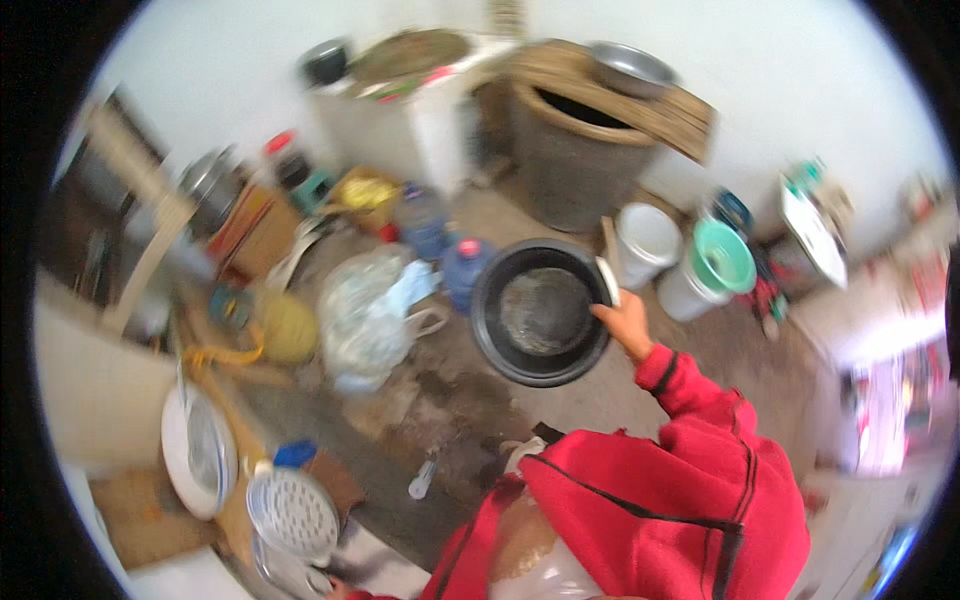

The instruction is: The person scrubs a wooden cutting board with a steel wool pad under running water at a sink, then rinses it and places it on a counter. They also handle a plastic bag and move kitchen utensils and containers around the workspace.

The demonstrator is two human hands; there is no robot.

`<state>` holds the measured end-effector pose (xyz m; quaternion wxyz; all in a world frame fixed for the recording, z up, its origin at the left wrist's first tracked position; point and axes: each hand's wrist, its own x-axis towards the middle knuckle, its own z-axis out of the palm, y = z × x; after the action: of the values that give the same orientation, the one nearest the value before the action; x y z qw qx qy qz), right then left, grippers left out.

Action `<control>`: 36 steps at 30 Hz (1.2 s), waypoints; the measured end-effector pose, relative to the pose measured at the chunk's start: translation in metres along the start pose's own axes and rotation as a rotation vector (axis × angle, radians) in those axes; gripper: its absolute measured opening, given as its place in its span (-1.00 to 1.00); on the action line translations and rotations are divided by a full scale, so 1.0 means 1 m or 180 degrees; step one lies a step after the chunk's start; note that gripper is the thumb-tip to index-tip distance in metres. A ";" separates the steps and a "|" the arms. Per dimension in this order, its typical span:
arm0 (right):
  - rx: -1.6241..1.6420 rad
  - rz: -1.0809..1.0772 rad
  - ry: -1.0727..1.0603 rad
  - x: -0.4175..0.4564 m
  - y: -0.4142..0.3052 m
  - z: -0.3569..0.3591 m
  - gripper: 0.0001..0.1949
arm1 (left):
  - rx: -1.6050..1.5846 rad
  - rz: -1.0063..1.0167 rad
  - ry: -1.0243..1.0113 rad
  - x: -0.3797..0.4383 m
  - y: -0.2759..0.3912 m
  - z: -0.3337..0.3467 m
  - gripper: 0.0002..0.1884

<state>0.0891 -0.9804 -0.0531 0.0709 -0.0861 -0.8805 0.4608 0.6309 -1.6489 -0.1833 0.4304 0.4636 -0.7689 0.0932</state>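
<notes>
My right hand (628,324), in a red sleeve, grips the rim of a black plastic basin (546,311) and holds it above the floor, its open side facing me. A pale piece (607,282) lies along the rim beside my fingers; blur hides what it is. My left hand (337,591) shows only in part at the bottom edge, close to a clear container (289,566) and below a white perforated colander (294,514). Whether it holds anything cannot be made out.
A large clay vat (577,172) bears boards and a metal bowl (631,69). White buckets (646,244) and a green basin (724,256) stand at right. Water jugs (420,221), a plastic bag (367,319) and a cardboard box (259,236) are on the left. The floor has dark wet patches.
</notes>
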 end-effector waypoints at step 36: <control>-0.1502 0.2089 0.2967 -0.045 0.380 -0.575 -0.71 | -0.3211 -0.1279 -0.7602 -0.416 1.018 -0.123 -0.74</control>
<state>0.2830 -0.3176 -0.0432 0.2818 -0.5583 -0.7626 0.1652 -0.0222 -0.7563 -0.1589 -0.3803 0.1546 -0.5416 -0.7336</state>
